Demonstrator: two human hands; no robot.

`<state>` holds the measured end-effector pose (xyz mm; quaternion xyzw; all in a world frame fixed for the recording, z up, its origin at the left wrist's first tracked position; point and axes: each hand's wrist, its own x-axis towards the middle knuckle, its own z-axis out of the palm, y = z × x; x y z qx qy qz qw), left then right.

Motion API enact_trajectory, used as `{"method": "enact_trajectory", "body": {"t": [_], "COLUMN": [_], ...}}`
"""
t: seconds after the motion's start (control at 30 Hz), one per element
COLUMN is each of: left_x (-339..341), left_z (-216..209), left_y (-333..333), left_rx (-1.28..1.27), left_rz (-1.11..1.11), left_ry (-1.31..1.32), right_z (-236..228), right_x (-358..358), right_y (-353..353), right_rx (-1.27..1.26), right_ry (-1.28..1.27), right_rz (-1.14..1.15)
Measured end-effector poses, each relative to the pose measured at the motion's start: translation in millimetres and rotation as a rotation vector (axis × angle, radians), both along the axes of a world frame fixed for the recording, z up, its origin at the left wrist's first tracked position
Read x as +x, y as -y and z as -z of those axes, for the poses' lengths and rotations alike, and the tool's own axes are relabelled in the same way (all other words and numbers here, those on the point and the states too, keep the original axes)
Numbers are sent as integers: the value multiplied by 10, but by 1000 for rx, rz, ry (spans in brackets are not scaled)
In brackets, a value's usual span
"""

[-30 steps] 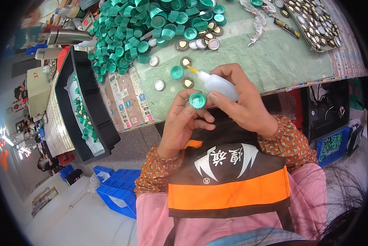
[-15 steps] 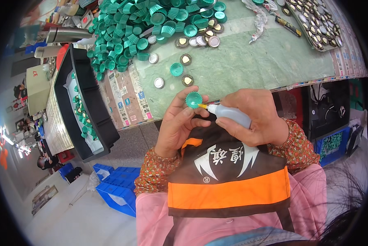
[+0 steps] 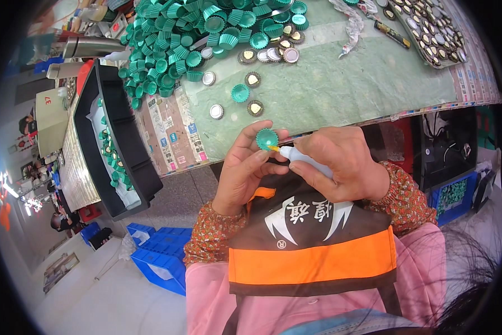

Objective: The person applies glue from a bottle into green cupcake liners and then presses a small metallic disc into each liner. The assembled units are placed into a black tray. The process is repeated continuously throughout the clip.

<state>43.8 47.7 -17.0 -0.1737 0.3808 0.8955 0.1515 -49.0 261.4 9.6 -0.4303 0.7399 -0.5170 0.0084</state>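
My left hand [image 3: 244, 167] pinches a small green fluted cup [image 3: 266, 139], its hollow side toward me. In my right hand [image 3: 345, 164] is a pale squeeze bottle [image 3: 312, 162] with a yellow tip, which reaches into the cup's hollow. Both hands are in front of the table's near edge, above my dark and orange apron [image 3: 312, 262]. Just beyond them on the table lie a loose green cup [image 3: 240, 93], a silver cap [image 3: 216, 111] and dark-rimmed caps with pale centres [image 3: 255, 108].
A large heap of green cups [image 3: 167, 50] covers the table's far left. At the far right stands a tray of caps [image 3: 429, 33], near a dark marker-like tube [image 3: 392, 34]. A black bin [image 3: 122, 145] holding cups stands left; blue crates [image 3: 161, 257] are below.
The bottle has shifted slightly left and tilted, so its yellow tip sits farther inside the cup. The cup has moved a little down and right.
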Motion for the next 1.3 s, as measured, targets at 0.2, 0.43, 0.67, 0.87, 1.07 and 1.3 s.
{"method": "enact_trajectory", "body": {"t": [0.2, 0.43, 0.67, 0.87, 1.07, 1.3], "left_x": [21, 47, 58, 72, 72, 79], "left_z": [-10, -55, -128, -99, -148, -153], "left_y": [-7, -49, -49, -47, -41, -72], "left_rx": [-58, -138, -176, -235, -384, -713], "left_rz": [3, 26, 61, 83, 74, 22], "left_ry": [24, 36, 65, 48, 43, -100], "right_z": [11, 24, 64, 86, 60, 67], "right_x": [6, 9, 18, 20, 14, 11], "right_y": [1, -23, -14, -10, -33, -72], "right_rx": [0, 52, 27, 26, 95, 137], "right_ry": [5, 70, 79, 56, 52, 149], "right_rz": [-24, -4, 23, 35, 41, 42]}}
